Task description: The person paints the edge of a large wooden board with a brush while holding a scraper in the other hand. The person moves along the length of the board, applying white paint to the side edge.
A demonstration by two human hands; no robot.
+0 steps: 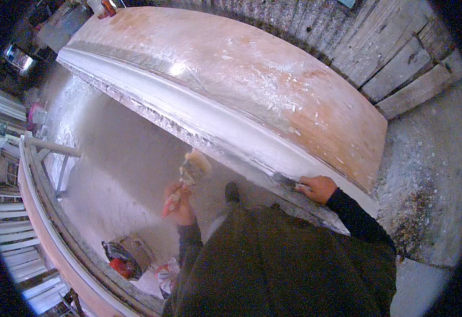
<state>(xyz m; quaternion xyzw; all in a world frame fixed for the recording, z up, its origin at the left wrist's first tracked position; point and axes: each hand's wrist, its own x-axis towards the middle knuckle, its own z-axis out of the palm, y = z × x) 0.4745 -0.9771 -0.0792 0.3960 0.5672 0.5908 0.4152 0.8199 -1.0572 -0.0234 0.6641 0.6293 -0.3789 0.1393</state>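
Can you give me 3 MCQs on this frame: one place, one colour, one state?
1. Where does the right hand rest?
A. On the near edge of the curved panel
B. On the floor
C. On the plank wall

2. What colour is the handle of the brush?
A. Blue
B. Red
C. Green

3. What state is the left hand in?
A. Open and empty
B. Flat on the panel
C. Closed round the brush, bristles up

Key:
1 A, the right hand presses a dark tool against the panel's whitish lower edge.
2 B, red shows just above the gripping fingers.
3 C, the left hand holds the handle with the pale bristles above it, clear of the panel.
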